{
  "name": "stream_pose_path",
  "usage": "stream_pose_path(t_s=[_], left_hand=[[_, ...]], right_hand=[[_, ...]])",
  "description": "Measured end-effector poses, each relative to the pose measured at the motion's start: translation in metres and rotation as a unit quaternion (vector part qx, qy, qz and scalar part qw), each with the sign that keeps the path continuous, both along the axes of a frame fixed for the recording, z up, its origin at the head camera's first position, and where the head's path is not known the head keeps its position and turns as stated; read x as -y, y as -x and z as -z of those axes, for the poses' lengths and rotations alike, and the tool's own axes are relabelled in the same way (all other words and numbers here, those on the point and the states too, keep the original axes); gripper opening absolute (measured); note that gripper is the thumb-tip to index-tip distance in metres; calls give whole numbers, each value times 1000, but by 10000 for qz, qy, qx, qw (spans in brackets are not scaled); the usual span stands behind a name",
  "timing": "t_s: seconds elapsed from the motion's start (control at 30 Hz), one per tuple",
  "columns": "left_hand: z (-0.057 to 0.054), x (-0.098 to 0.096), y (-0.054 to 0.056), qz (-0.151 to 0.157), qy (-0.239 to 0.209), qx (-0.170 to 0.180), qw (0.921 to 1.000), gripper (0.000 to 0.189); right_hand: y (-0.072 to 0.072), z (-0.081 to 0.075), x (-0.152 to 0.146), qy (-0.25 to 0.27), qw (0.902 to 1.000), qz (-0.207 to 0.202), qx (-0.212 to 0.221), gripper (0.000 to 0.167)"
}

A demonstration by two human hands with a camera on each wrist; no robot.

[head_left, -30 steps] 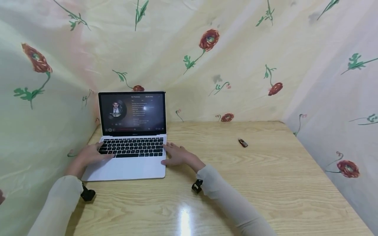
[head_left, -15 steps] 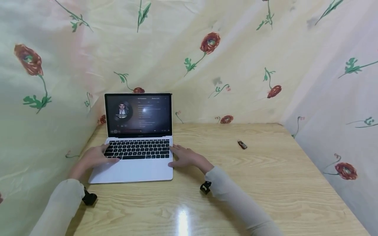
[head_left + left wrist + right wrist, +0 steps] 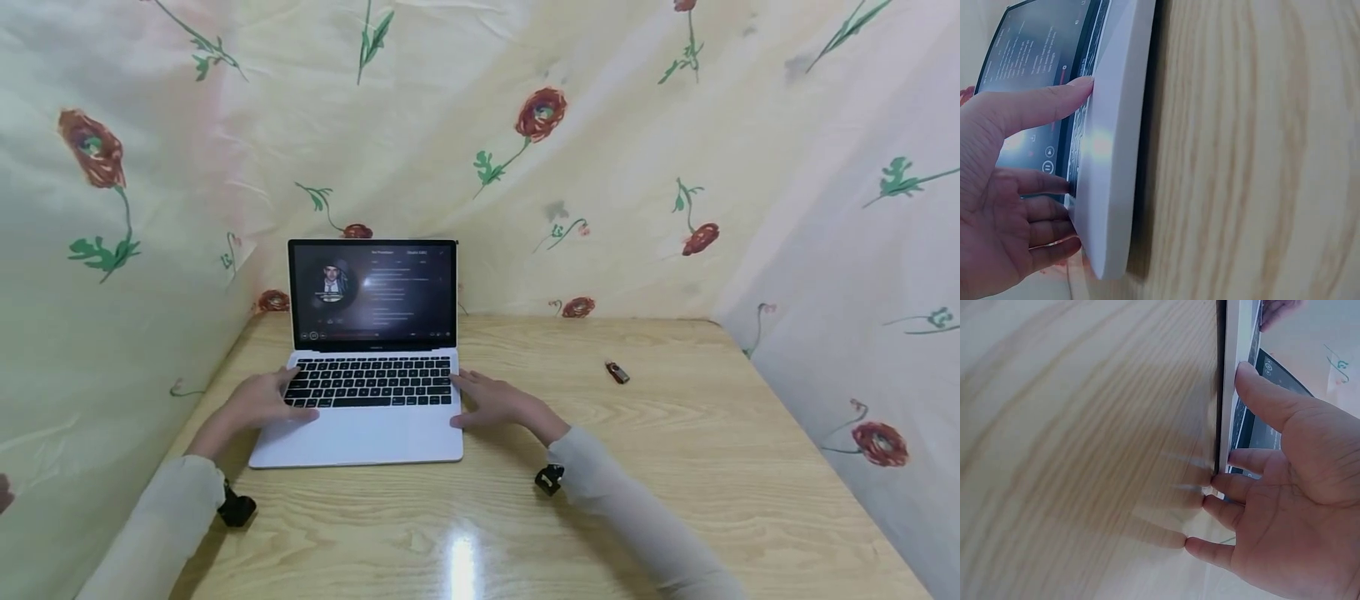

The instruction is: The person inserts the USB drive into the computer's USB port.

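A silver laptop (image 3: 360, 435) stands unfolded at the left of the table, its screen (image 3: 373, 293) lit with a music player. My left hand (image 3: 258, 400) rests on its left side, the thumb lying over the lower keyboard and the extended fingers along the left edge. On the opposite side my right hand (image 3: 495, 402) touches the right edge, thumb at the palm rest. In the right wrist view the right hand's lower fingertips (image 3: 1190, 542) reach down to the tabletop, spread apart. Both hands have fairly straight fingers.
A small USB flash drive (image 3: 617, 372) in brown-red and silver lies on the wooden table (image 3: 675, 467), right of the laptop. Flower-patterned cloth (image 3: 420, 125) hangs behind the table and along both sides. Black wrist cameras sit by both sleeves.
The laptop has slid to the right over the table, both hands moving along with it. The flash drive has kept its place, so the gap between them is smaller.
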State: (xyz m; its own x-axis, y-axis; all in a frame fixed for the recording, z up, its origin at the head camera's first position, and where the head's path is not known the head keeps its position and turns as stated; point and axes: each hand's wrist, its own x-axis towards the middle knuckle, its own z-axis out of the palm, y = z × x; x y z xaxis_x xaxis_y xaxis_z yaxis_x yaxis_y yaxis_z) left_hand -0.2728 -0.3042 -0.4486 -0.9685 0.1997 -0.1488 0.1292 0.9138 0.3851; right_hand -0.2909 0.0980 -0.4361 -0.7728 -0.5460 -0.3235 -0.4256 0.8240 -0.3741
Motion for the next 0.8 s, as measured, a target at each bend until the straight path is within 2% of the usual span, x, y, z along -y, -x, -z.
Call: stream_pose_path(t_s=[0.37, 0.8], left_hand=[[-3, -12, 0, 35, -120, 213, 9997, 113], [5, -34, 4, 97, -433, 293, 9986, 112]], right_hand=[[-1, 1, -19, 1, 10000, 72, -46, 84], [-3, 5, -51, 160, 9998, 94, 15, 85]])
